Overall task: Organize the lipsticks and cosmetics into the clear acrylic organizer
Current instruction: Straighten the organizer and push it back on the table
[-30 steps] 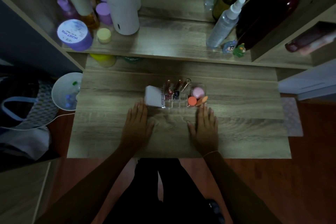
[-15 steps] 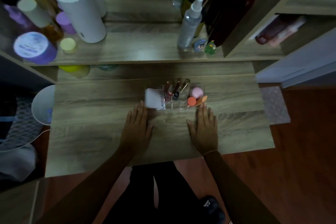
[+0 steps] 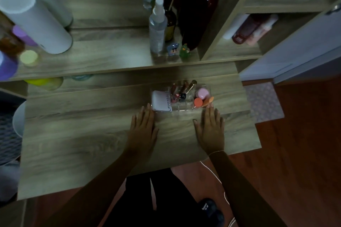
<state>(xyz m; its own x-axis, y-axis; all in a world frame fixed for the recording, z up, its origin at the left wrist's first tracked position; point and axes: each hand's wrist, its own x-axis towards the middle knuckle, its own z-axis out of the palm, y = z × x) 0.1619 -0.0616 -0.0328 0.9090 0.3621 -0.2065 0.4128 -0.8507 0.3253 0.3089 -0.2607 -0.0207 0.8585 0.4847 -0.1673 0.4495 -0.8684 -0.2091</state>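
White tube, pink jar, orange cap.

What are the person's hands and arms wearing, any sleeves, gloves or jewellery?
Both forearms are bare, with no sleeves in view, and neither hand is gloved. The right hand has a thin, pale string-like bracelet at its wrist. The left hand shows no bracelet, watch or ring; the dim light hides finer detail.

Camera view further leftward, whole desk scene now shifted toward the right.
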